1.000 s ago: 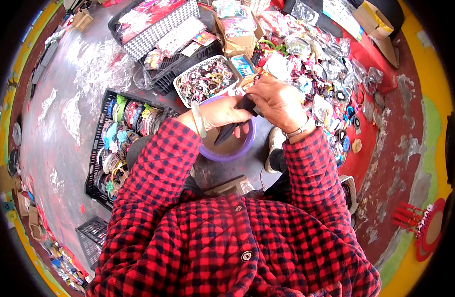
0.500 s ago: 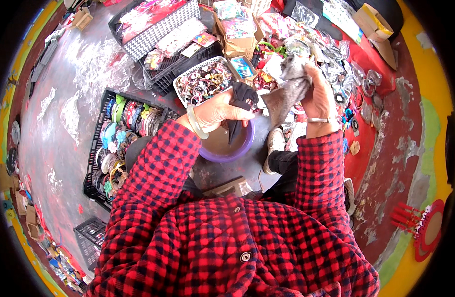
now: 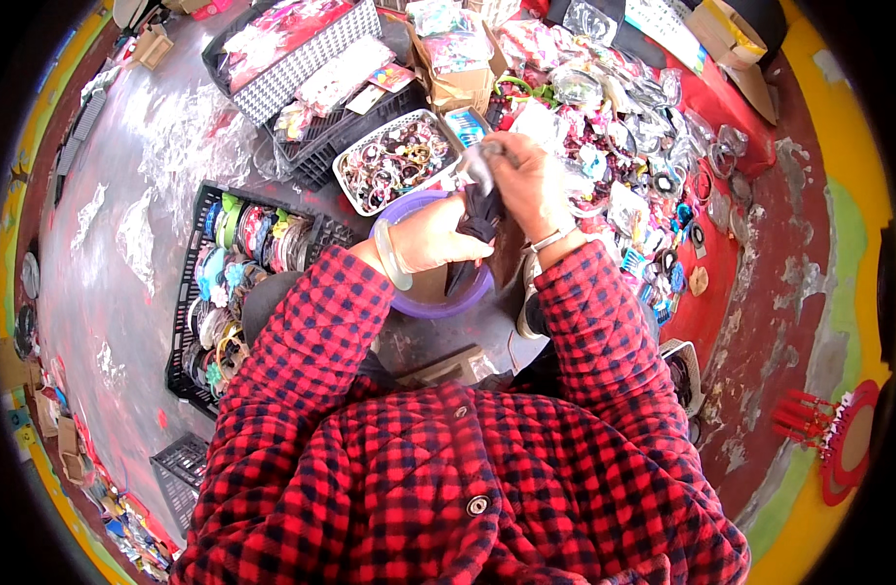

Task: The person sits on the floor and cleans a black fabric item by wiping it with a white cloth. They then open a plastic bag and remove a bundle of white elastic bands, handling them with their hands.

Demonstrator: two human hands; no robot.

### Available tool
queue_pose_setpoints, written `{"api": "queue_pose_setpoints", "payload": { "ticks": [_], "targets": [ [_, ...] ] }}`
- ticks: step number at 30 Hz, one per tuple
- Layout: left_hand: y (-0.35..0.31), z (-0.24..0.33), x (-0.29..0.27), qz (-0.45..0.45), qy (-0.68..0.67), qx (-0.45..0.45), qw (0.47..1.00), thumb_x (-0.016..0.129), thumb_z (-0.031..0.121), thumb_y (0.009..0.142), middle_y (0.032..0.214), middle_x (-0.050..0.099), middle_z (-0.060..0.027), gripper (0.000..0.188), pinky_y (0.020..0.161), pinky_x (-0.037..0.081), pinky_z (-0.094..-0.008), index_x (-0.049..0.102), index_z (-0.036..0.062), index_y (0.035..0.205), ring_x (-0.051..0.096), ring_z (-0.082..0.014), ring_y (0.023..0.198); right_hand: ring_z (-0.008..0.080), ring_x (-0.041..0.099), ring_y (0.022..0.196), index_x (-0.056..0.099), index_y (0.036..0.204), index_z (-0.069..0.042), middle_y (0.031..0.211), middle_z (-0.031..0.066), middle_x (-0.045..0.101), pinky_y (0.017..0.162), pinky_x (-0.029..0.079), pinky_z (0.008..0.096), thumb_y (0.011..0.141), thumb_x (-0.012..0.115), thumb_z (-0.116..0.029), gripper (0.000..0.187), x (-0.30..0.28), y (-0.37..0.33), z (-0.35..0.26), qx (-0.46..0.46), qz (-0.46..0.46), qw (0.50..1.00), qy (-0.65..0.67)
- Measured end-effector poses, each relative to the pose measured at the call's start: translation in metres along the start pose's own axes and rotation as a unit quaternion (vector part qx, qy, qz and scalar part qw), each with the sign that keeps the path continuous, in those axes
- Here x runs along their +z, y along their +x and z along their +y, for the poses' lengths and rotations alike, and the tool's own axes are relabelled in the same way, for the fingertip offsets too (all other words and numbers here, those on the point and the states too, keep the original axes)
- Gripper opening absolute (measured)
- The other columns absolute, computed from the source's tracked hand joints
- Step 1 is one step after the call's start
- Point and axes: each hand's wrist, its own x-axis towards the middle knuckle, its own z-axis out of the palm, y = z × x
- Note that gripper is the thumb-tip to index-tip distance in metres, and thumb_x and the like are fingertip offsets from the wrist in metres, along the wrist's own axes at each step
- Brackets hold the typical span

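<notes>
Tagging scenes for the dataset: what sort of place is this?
Probably a stockroom or stall for hair accessories: a black crate packed with headbands, a white basket of what look like hair ties, and a big heap of small goods, many in clear plastic.

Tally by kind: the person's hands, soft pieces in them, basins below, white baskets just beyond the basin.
Hands (left hand, right hand): 2
Soft pieces (black piece, grey cloth): 2
Purple basin: 1
White basket: 1
Total: 6
</notes>
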Motion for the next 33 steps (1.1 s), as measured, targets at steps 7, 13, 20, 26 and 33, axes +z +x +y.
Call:
{"api": "queue_pose_setpoints", "payload": {
  "ticks": [7, 13, 20, 26, 33],
  "targets": [
    [-0.003, 0.019, -0.005, 0.063, -0.105, 0.068, 0.99, 0.062, 0.006, 0.08, 0.089, 0.057, -0.0028, 0.037, 0.072, 0.046, -0.0262, 0.05, 0.0036, 0.115, 0.056, -0.0115, 0.077, 0.0073, 0.057, 0.073, 0.061, 0.105, -0.004, 0.088, 0.0023, 0.063, 0.066, 0.047, 0.0216, 0.085, 0.061, -0.005, 0.021, -0.05, 0.001, -0.033, 0.135, 0.003, 0.945, 0.297],
    [0.006, 0.009, -0.001, 0.101, 0.014, 0.183, 0.978, 0.061, 0.0, 0.077, 0.092, 0.06, -0.0045, 0.031, 0.078, 0.046, -0.0277, 0.054, -0.0005, 0.107, 0.057, -0.0133, 0.086, 0.0264, 0.059, 0.091, 0.066, 0.093, -0.007, 0.094, 0.0082, 0.063, 0.083, 0.046, 0.0357, 0.077, 0.062, 0.0, 0.018, -0.012, -0.016, -0.042, -0.249, -0.052, 0.966, 0.04],
    [-0.001, 0.008, -0.002, 0.096, -0.095, 0.096, 0.986, 0.061, 0.003, 0.079, 0.09, 0.057, -0.0042, 0.038, 0.074, 0.046, -0.027, 0.048, 0.0021, 0.114, 0.056, -0.0126, 0.081, 0.0226, 0.063, 0.081, 0.069, 0.091, -0.007, 0.087, 0.009, 0.066, 0.074, 0.049, 0.0312, 0.075, 0.061, 0.001, 0.019, -0.007, -0.001, -0.001, -0.089, 0.058, 0.989, 0.101],
    [0.001, 0.015, -0.006, 0.145, -0.139, 0.109, 0.973, 0.061, -0.002, 0.077, 0.094, 0.056, -0.0007, 0.043, 0.078, 0.044, -0.0246, 0.049, 0.0032, 0.119, 0.053, -0.009, 0.086, 0.0068, 0.056, 0.069, 0.058, 0.108, -0.004, 0.084, 0.002, 0.063, 0.062, 0.047, 0.0204, 0.085, 0.061, -0.004, 0.024, -0.032, 0.008, -0.008, 0.054, 0.1, 0.933, 0.341],
    [0.004, 0.001, -0.006, 0.153, -0.13, 0.122, 0.972, 0.059, -0.007, 0.075, 0.107, 0.056, -0.0028, 0.048, 0.088, 0.045, -0.0285, 0.047, 0.004, 0.12, 0.053, -0.0132, 0.1, 0.0272, 0.058, 0.089, 0.062, 0.094, -0.007, 0.094, 0.0107, 0.06, 0.079, 0.047, 0.0353, 0.068, 0.063, 0.008, 0.03, -0.01, -0.015, -0.037, -0.239, -0.037, 0.968, 0.072]
  ]
}}
